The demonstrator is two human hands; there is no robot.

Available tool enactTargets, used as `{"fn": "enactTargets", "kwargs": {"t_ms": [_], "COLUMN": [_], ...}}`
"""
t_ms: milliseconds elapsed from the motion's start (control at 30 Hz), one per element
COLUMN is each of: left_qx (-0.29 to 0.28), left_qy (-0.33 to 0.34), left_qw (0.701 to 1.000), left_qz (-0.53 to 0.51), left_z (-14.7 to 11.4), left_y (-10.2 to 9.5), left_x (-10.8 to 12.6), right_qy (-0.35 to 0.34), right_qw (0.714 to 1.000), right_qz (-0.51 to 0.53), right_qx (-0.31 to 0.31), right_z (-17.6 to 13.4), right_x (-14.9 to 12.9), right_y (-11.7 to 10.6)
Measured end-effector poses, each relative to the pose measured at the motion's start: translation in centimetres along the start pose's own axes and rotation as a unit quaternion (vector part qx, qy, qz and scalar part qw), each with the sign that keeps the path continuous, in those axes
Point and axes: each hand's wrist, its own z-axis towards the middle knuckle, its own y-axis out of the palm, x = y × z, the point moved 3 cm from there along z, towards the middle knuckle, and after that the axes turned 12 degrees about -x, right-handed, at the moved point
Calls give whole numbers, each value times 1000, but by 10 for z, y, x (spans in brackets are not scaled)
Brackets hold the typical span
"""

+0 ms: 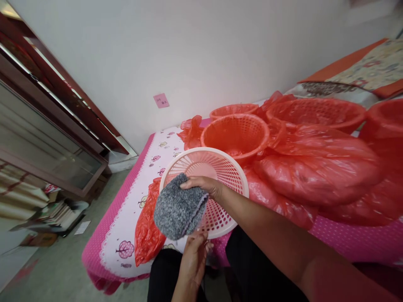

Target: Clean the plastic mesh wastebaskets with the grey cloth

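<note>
My right hand (204, 186) reaches in from the right and grips a grey fluffy cloth (179, 209), thumb on top. The cloth looks folded or doubled, with a pale lilac seam along its right side. Beneath it a pale pink plastic basket (241, 180) with a perforated wall stands tilted at the bed's edge, its inside partly hidden by the cloth and my arm. My left hand (195, 251) is below, its fingers curled beside the basket's near rim and the cloth's lower edge; what they pinch, if anything, is hidden.
Several red baskets (236, 134) and bulging red plastic bags (317, 163) crowd the bed to the right. Another red bag (149, 230) lies left of the pink basket. The bed (110, 256) has a pink, tree-patterned cover against a white wall. Left, a glass-panelled door (47, 134) stands over the floor.
</note>
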Motion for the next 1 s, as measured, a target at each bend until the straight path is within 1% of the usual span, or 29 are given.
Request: {"fn": "enactTargets", "kwargs": {"t_ms": [67,167,233,300,400,467,533,567,600,633,700,733,767,800,900,1000], "left_qx": [-5,-44,-64,-68,-66,-64,-64,-65,-66,-69,-78,-82,-85,-86,-85,-86], "left_qy": [9,-19,-41,-47,-44,-44,-43,-43,-44,-44,-44,-45,-45,-45,-45,-44], "left_qw": [1000,999,997,996,997,997,997,997,997,996,996,995,995,995,995,995], "left_qz": [-19,-19,-21,-25,-23,-22,-24,-24,-24,-24,-23,-23,-23,-23,-28,-34], "left_z": [0,2,3,3,3,4,4,4,4,4,4,4,4,3,2,2], "left_y": [4,16,23,26,25,24,22,22,22,22,22,23,23,23,24,24], "left_x": [1,1,2,4,6,6,5,5,5,5,4,4,4,4,4,4], "right_qy": [-32,-52,-48,-40,-28,-26,-31,-32,-27,-10,51,85,115,139,181,224], "right_qw": [999,998,997,994,988,975,944,921,892,857,778,744,718,701,675,648], "right_qz": [7,-10,-34,-56,-104,-168,-264,-320,-380,-444,-557,-596,-623,-637,-655,-675], "right_qx": [20,40,59,79,110,145,194,220,243,262,285,289,290,289,288,272], "right_z": [-3,-5,-7,-8,-8,-8,-6,-5,-5,-4,-4,-4,-4,-5,-6,-4], "right_x": [-7,-12,-14,-16,-17,-18,-19,-19,-19,-19,-16,-14,-12,-10,-4,1], "right_y": [-3,-8,-14,-20,-34,-43,-52,-56,-59,-61,-64,-65,-66,-66,-64,-58]}}
